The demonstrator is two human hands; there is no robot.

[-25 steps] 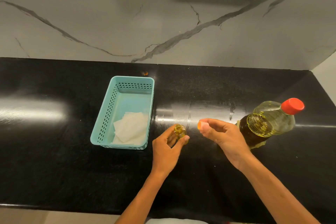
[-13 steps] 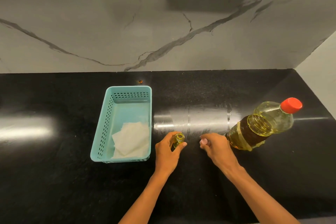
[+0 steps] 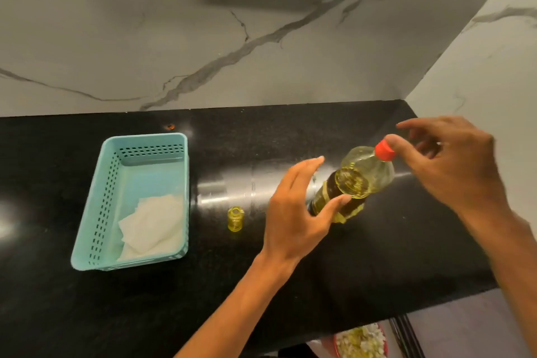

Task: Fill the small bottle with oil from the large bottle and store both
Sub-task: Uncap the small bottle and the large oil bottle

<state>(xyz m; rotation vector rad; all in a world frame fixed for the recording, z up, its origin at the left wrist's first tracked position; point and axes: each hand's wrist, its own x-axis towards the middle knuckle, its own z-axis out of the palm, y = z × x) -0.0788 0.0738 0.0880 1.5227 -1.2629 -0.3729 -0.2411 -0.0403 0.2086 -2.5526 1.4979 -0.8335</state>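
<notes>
We are reading no words on the dark label point(image 3: 329, 187) of the large bottle point(image 3: 369, 171); our left hand point(image 3: 293, 212) is spreading its fingers point(image 3: 305, 171) beside it, thumb touching the label, while our right hand point(image 3: 453, 166) is hovering at the red cap point(image 3: 383, 151), fingers loosely parted, thumb touching it. The small bottle point(image 3: 235, 218), gripped a moment ago, is now standing free, uncapped, between the teal basket point(image 3: 98, 206) and our left hand.

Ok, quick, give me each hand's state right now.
Left hand: open, thumb against the large bottle, not gripping it.
Right hand: open, thumb at its red cap.
</notes>
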